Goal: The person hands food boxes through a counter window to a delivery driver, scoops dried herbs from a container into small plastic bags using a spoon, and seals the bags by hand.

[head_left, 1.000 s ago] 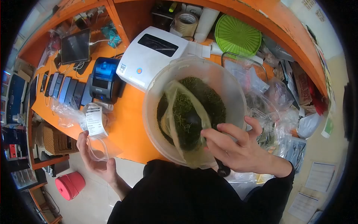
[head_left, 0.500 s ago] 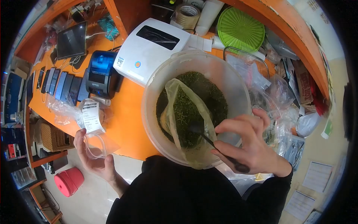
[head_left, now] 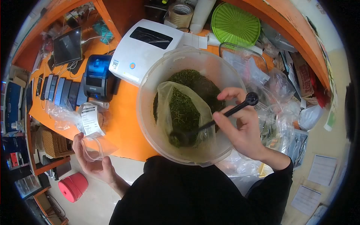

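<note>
My right hand [head_left: 243,127] is closed around the handle of a black plastic scoop [head_left: 210,126], over the right side of a large translucent bucket [head_left: 150,123]. The scoop's blurred bowl end is inside the bucket, low in the mouth of a pale plastic bag [head_left: 165,112]. Dried green leafy bits [head_left: 183,108] fill the bag and lie around it in the bucket. At the left, my left hand [head_left: 92,161] grips a clear plastic container [head_left: 93,148] with a rounded rim, outside the bucket near the table edge. Its contents, if any, I cannot make out.
A white label printer [head_left: 146,48] and a blue-black receipt printer [head_left: 98,77] stand behind the bucket on the orange table [head_left: 123,127]. Several phones [head_left: 62,90] lie left. Clear plastic bags [head_left: 281,112] crowd the right, and a green lid [head_left: 235,24] leans at the back.
My right hand has moved up and turned the scoop, so its bowl swung left and toward me within the bag. My left hand still holds the clear container in about the same place.
</note>
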Available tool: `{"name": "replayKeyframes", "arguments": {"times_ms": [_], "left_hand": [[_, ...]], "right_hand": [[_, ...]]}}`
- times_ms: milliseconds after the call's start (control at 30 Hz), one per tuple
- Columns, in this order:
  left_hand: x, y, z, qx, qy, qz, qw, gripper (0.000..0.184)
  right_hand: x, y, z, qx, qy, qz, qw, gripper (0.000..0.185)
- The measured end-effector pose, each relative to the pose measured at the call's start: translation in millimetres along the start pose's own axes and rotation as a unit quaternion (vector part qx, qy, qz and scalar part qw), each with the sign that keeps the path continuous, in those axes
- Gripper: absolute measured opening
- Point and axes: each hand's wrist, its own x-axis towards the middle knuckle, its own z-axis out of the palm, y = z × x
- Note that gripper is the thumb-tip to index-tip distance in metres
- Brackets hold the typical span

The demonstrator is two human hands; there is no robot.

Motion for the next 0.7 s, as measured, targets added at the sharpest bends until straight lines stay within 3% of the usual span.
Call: {"name": "replayKeyframes", "arguments": {"times_ms": [100,133,233,333,467,567,700], "left_hand": [[2,0,-1,-0.006,0.001,0.014,1.000,0.080],[2,0,-1,-0.010,0.001,0.016,1.000,0.079],[2,-2,1,-0.022,0.011,0.018,1.000,0.079],[1,-1,1,-0.025,0.015,0.012,0.999,0.078],[1,-3,2,-0.007,0.008,0.019,1.000,0.079],[1,0,4,-0.007,0.005,0.014,1.000,0.078],[2,2,2,0.010,0.004,0.026,1.000,0.076]], "right_hand": [[4,-2,-1,-0.194,0.037,-0.132,0.971,0.011],[4,-6,0,-0.241,0.000,-0.178,0.954,0.015],[-9,-1,5,-0.401,0.030,-0.332,0.854,0.017],[-16,-16,-3,-0.393,0.052,-0.302,0.867,0.018],[-27,-30,-4,-0.345,-0.076,-0.237,0.905,0.016],[-31,-10,5,-0.383,-0.121,-0.265,0.877,0.015],[-30,-13,5,-0.296,-0.177,-0.230,0.910,0.018]]}}
